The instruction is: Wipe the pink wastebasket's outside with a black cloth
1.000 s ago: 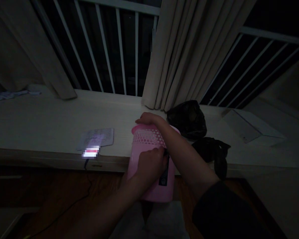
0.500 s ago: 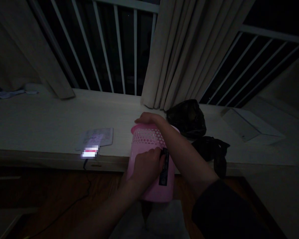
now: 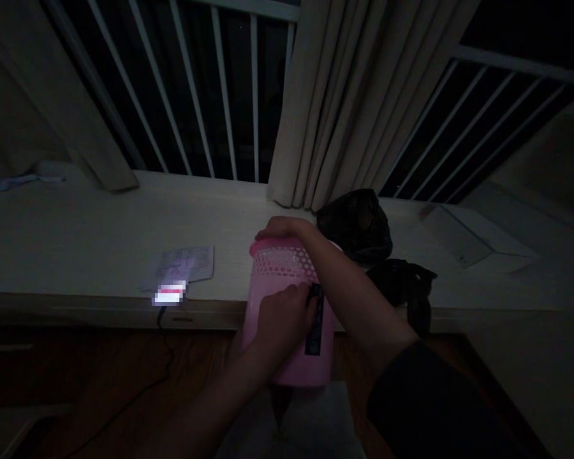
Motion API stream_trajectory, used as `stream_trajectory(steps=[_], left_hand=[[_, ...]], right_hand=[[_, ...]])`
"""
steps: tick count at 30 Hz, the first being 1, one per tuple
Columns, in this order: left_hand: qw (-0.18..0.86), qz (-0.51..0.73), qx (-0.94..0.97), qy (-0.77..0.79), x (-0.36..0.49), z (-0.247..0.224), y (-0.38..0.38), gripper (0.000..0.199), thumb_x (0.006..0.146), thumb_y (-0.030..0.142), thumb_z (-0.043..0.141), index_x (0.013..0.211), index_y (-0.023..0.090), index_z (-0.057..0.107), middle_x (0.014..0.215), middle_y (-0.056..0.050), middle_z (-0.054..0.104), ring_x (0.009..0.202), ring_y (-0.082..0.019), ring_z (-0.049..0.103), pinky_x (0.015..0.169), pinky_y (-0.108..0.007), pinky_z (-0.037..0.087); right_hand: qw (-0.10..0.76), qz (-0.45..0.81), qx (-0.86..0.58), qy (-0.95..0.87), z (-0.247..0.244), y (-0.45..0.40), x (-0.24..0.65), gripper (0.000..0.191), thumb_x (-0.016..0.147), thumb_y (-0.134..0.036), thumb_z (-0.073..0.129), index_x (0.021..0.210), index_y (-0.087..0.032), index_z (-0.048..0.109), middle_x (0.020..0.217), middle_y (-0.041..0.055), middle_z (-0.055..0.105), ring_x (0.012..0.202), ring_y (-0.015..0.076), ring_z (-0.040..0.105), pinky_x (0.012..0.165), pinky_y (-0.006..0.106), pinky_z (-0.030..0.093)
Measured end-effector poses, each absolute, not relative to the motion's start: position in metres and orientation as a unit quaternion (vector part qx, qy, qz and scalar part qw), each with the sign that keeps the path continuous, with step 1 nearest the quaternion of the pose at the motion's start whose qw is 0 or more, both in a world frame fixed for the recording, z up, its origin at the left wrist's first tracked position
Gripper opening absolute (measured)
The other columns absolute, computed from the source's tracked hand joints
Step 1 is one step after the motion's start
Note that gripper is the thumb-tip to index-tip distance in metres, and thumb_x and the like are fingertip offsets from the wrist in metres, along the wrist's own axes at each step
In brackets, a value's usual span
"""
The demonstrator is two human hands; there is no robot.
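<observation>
A pink plastic bin (image 3: 302,370) with a band of round holes near its rim is held in front of me, against the edge of the white ledge. A long black label (image 3: 313,335) with pale print runs down its side. At the label's upper end, my left hand (image 3: 287,312) is closed, thumb and finger pinching the label's edge. My right hand (image 3: 282,227) reaches across the top and is wrapped over the bin's far rim; its fingertips are partly hidden. The inside of the bin cannot be seen.
On the white ledge (image 3: 100,242) lie a sheet of paper (image 3: 191,262) and a glowing phone-like screen (image 3: 169,292) with a cable. Black plastic bags (image 3: 356,223) sit right of the bin, and a white box (image 3: 478,239) farther right. Curtains (image 3: 335,102) and railings stand behind.
The view has shifted slightly, so the ledge and its things sit a little farther left. Both hands keep the same hold on the bin and label.
</observation>
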State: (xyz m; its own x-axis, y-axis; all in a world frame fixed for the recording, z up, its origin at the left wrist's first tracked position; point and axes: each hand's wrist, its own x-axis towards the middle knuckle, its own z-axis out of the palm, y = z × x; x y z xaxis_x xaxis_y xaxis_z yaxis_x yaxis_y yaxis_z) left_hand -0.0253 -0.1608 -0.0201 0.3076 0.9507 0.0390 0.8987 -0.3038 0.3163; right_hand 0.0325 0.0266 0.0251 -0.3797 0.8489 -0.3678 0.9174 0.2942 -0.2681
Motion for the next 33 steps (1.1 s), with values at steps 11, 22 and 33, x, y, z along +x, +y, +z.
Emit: stream_trajectory(steps=[11,22,33], left_hand=[[0.105,0.107,0.816,0.558,-0.0227,-0.0206,-0.1614,0.025,0.096,0.039,0.043,0.097,0.020,0.060,0.089,-0.006,0.070,0.079,-0.023,0.068,0.063,-0.030,0.044],[0.097,0.133,0.793,0.587,-0.0241,-0.0231,-0.1594,0.026,0.096,0.040,0.042,0.095,0.021,0.059,0.085,-0.005,0.070,0.078,-0.023,0.068,0.061,-0.031,0.042],[0.108,0.109,0.804,0.574,-0.0260,-0.0229,-0.1592,0.027,0.096,0.042,0.043,0.096,0.020,0.059,0.089,-0.006,0.070,0.082,-0.022,0.067,0.064,-0.030,0.043]], right_hand=[[0.068,-0.212,0.553,0.803,0.0239,0.0260,0.0348,0.050,0.084,-0.051,0.057,0.109,-0.010,0.071,0.107,0.0124,0.071,0.089,0.0239,0.067,0.077,0.031,0.049],[0.063,-0.211,0.556,0.802,0.0244,0.0251,0.0352,0.054,0.083,-0.054,0.058,0.112,-0.010,0.070,0.110,0.0127,0.071,0.090,0.0234,0.068,0.077,0.029,0.049],[0.052,-0.218,0.556,0.801,0.0213,0.0288,0.0326,0.054,0.081,-0.053,0.061,0.113,-0.009,0.069,0.109,0.0139,0.070,0.094,0.0243,0.066,0.078,0.030,0.049]])
